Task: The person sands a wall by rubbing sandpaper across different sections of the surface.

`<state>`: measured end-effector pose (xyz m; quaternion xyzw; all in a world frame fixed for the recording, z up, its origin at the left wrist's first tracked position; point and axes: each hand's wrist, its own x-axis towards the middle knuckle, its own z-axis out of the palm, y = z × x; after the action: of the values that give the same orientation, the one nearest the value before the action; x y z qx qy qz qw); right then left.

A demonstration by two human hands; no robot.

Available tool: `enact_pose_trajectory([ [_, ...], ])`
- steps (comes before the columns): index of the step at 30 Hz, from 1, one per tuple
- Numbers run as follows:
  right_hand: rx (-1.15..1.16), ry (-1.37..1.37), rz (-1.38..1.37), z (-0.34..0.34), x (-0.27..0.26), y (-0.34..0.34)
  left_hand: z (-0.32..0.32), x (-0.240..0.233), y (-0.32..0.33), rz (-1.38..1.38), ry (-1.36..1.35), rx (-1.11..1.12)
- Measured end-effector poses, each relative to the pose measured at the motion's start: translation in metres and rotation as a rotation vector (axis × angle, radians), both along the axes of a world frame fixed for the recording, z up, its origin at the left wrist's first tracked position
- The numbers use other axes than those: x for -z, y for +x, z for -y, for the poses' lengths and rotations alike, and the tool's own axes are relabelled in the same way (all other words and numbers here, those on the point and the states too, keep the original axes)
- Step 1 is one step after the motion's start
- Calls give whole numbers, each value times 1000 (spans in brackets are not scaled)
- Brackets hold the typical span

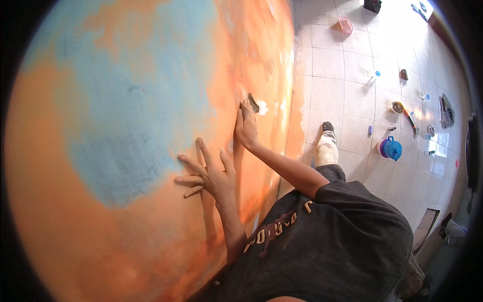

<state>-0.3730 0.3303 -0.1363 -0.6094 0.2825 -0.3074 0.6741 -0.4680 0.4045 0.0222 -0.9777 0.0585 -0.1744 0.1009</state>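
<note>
Fingers spread, my left hand (213, 177) rests flat on the orange and light-blue painted wall (143, 113), near the lower edge of the blue area. Above and to the right of it in the view, my right hand (247, 126) presses a small dark flat piece (253, 103), perhaps sandpaper, against the orange part of the wall. Its fingers are straight and partly cover that piece. A bright white patch (263, 107) shows on the wall beside it.
On the white tiled floor (328, 64) at the right are a pink plastic container (345, 25), a blue lidded jug (392, 149), a bowl (397, 107), an orange-and-black handled tool (409, 117) and a dark mesh cloth (447, 111). My socked foot (328, 126) stands near the wall.
</note>
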Motion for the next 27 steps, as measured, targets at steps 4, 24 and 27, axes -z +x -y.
enact_pose_trajectory([
  [4,-131,-472,249,51,-27,2,33,3,28,110,-25,113],
  [24,-143,-87,362,190,-23,111,171,6,126,105,-110,152],
  [27,-190,-539,505,200,-16,115,181,-8,139,112,-163,158],
])
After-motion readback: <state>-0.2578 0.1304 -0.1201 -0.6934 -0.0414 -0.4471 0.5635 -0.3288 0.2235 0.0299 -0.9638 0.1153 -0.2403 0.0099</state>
